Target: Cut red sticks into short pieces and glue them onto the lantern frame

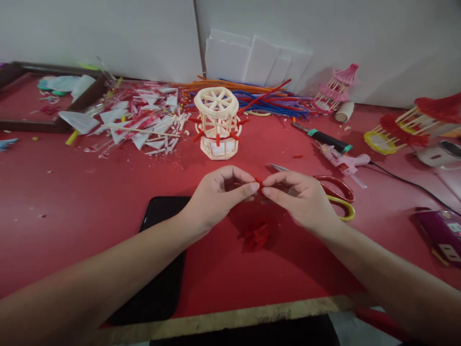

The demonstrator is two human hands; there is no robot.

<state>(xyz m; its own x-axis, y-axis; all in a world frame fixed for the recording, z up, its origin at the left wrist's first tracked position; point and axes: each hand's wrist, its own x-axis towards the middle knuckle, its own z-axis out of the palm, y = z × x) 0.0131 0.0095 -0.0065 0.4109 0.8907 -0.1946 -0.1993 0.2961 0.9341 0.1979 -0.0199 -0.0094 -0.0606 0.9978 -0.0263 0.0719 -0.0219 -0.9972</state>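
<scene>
Between the fingertips of both hands is a small red piece (258, 184), mostly hidden. My left hand (225, 194) pinches it from the left, and my right hand (300, 197) pinches it from the right, their fingertips nearly touching. Below them on the red table (216, 269) lies a small pile of short red fuzzy pieces (256, 235). Beyond my hands stands a cream lantern-like frame (219, 122) with a spoked top and red pieces sticking out around its middle. Scissors (334, 186) with red and yellow handles lie partly behind my right hand.
A black phone (158, 288) lies under my left forearm. Scraps (144, 115) and a dark-framed tray (32, 126) are at the back left. Coloured stems (273, 103) lie along the wall. A pink glue gun (344, 158), its cable and small pagoda models (382, 139) stand at the right.
</scene>
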